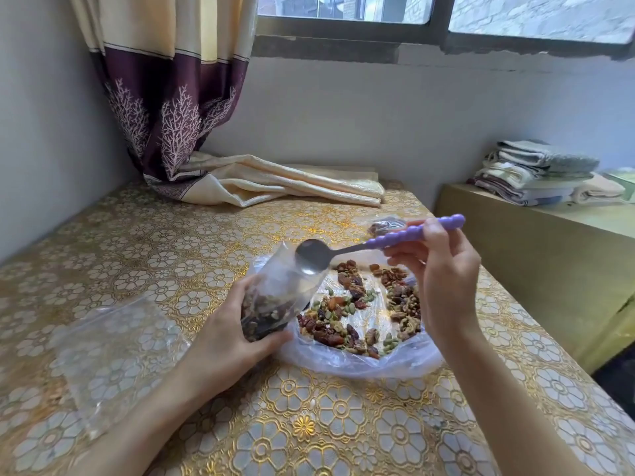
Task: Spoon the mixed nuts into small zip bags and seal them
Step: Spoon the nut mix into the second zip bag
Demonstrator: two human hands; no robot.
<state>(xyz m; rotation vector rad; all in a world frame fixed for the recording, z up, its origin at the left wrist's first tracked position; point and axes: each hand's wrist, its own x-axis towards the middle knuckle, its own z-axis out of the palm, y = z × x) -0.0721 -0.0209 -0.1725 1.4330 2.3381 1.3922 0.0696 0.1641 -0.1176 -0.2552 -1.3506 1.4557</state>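
The left hand (226,333) wraps its fingers (275,338) round the lower part of a small zip bag (275,290), thumb on the near side; the bag stands tilted, mouth toward the spoon, its bottom already dark with nuts. The right hand (443,269) pinches the purple beaded handle of a spoon (378,240), whose steel bowl sits empty at the bag's mouth, just above the left fingers. The mixed nuts (360,310) lie spread on a thin clear plastic sheet (360,362), between the two hands and below the right fingers.

The bag is thin, limp film, likely slippery and light; held low where the nuts weigh it, the mouth should stay open; its zip strip wants a firm pinch along the top to seal. The nuts are hard, loose and apt to roll off a shallow spoon. Left of the left hand lie empty bags (113,348), flat and clear, on the glossy gold-flowered table (309,424); beyond the right fingers rests a filled bag (383,225).
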